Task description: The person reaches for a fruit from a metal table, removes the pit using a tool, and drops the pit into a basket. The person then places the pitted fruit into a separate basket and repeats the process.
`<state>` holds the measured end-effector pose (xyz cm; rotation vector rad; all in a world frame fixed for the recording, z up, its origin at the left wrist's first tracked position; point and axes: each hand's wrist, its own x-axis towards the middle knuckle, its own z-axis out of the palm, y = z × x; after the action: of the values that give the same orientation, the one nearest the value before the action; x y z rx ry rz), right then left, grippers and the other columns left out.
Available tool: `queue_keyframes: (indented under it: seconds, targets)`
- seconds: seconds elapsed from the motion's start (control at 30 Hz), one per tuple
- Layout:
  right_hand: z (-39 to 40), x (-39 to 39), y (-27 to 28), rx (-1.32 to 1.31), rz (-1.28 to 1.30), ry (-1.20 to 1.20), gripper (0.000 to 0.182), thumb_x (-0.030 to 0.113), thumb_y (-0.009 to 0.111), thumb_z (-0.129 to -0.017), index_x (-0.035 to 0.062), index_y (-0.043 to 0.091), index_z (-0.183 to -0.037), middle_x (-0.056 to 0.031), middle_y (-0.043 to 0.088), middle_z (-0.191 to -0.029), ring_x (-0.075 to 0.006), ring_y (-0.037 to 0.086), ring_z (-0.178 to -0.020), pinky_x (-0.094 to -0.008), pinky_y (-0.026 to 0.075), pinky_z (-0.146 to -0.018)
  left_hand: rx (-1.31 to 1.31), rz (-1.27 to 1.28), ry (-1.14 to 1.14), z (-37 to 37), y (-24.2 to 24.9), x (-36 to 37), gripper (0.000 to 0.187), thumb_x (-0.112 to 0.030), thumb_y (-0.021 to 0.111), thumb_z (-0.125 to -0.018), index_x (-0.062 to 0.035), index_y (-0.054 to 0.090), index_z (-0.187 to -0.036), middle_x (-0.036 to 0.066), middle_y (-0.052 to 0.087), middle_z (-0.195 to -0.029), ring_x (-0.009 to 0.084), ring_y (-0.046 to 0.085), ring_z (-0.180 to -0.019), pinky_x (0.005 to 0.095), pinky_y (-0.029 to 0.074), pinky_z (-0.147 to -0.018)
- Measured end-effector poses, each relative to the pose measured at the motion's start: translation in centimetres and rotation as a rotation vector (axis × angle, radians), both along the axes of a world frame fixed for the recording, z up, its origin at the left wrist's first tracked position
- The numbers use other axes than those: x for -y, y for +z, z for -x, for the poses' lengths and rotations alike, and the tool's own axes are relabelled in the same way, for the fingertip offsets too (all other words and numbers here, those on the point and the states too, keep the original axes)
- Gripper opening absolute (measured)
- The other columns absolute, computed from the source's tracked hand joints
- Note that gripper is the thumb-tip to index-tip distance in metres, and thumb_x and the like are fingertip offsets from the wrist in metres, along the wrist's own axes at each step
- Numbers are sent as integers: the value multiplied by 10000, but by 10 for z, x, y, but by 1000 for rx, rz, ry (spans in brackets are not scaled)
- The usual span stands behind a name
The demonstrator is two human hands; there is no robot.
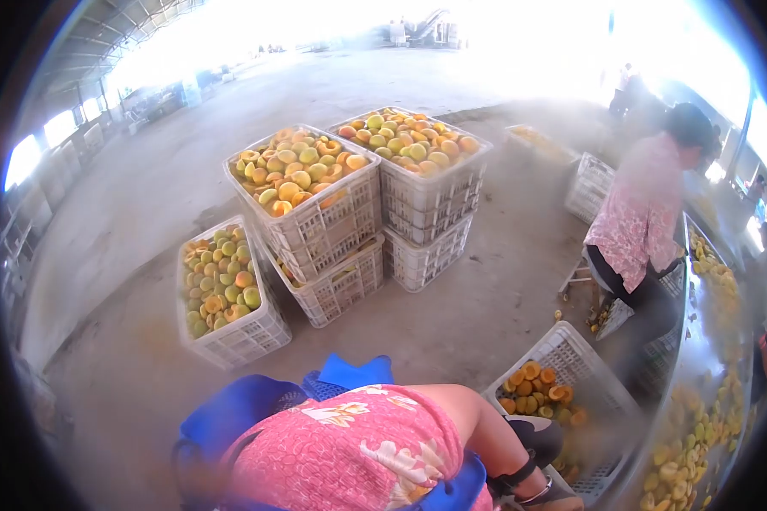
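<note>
Floor (187, 162): bare grey concrete, smooth and dusty, filling the upper left and middle of the frame, washed out by glare at the top
Stacked crates (362, 217): white plastic lattice boxes, rectangular, two stacks side by side just above centre, heaped with round halved fruit in orange, yellow and green
Single crate (230, 336): the same white lattice plastic, standing alone on the floor at centre left, filled with mostly green and yellow fruit
Co-worker (643, 213): a person at the right of the frame in a pink patterned top and dark trousers, bent towards the long bench
Bench (707, 358): a shiny grey metal surface curving down the right edge, strewn with small yellow fruit pieces
Nearby person (358, 447): at bottom centre, bent forward, in a pink floral fabric top beside blue cloth, one bare arm reaching to the lower right
Tilted crate (571, 362): white lattice plastic at lower right, leaning towards the bench, holding a small pile of orange fruit halves (537, 387)
Reaching hand (545, 494): at the bottom edge just below the tilted crate, wearing a dark strap and a thin bangle at the wrist; the fingers are cut off by the frame, so its grip cannot be told
Wearer's own hands: neither the left nor the right shows anywhere in the frame
</note>
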<state>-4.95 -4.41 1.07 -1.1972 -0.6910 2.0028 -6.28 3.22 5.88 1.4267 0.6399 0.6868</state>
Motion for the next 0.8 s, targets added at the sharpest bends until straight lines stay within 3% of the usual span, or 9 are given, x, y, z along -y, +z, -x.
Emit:
queue_keyframes:
  seconds: [0.8]
  targets:
    - [-10, 15, -5, -99, 110, -19, 462, 519, 570, -951, 123, 585, -1187, 12, 353, -756, -123, 342, -610, -263, 275, -553, 40, 15, 3, 15, -2, -9, 434, -403, 524, -981, -4, 665, -883, 111, 676, -722, 208, 645, -618, 346, 535, -593]
